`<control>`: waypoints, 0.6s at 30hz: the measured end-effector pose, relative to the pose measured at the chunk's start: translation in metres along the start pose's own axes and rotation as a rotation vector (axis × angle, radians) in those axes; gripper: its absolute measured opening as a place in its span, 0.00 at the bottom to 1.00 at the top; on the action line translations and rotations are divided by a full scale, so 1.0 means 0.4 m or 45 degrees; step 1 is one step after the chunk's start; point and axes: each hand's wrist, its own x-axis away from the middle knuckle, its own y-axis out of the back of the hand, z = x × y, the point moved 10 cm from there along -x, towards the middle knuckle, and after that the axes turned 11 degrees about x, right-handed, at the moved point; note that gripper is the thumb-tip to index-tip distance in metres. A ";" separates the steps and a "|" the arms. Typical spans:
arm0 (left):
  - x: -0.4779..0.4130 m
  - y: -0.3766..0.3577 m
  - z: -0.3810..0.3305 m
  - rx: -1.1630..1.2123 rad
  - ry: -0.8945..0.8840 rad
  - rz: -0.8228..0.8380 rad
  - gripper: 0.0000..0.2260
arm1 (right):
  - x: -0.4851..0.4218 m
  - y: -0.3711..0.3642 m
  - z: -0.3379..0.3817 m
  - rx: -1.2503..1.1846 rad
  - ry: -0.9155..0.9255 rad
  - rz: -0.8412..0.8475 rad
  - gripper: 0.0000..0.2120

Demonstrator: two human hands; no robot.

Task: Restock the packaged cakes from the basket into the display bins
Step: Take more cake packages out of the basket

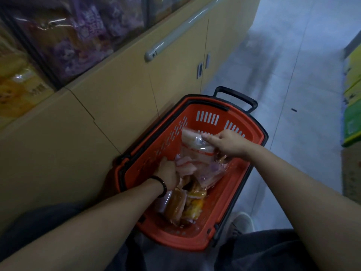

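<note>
An orange shopping basket (237, 178) with a black rim stands on the floor in front of me. Several packaged cakes (187, 204) in clear wrappers lie in it, some brown, some yellow, some pinkish. My right hand (229, 142) grips a clear pack of pale cakes (192, 142) with an orange stripe and holds it above the pile. My left hand (168, 173), with a black band on its wrist, reaches down into the pile, fingers closed around pinkish packs (185, 167). The display bins (64, 36) at upper left hold purple and yellow packs behind clear fronts.
A tan cabinet (121, 90) with door handles runs under the bins, right beside the basket. Grey tiled floor (283, 61) stretches ahead. Green and yellow boxes (352, 114) stand at the right edge. My shoe (243, 222) is just right of the basket.
</note>
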 end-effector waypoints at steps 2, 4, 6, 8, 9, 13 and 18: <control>0.000 0.035 -0.019 0.061 0.011 -0.050 0.13 | 0.010 0.020 0.006 -0.179 0.071 -0.014 0.24; -0.001 0.068 -0.015 0.186 0.059 -0.126 0.12 | 0.022 0.035 0.008 -0.308 0.114 -0.004 0.20; 0.003 0.094 -0.010 0.350 0.100 -0.179 0.10 | 0.035 0.041 0.001 -0.419 0.108 0.028 0.22; 0.007 0.113 -0.014 0.441 0.134 -0.176 0.12 | 0.047 0.049 -0.010 -0.518 0.085 0.041 0.25; 0.008 0.121 -0.015 0.477 0.153 -0.170 0.15 | 0.052 0.055 -0.017 -0.555 0.074 0.040 0.26; 0.019 0.145 -0.023 0.703 0.170 -0.173 0.24 | 0.070 0.091 -0.030 -0.587 0.059 -0.013 0.28; 0.046 0.130 -0.032 1.356 0.321 -0.118 0.21 | 0.090 0.119 -0.012 -0.545 0.087 -0.053 0.18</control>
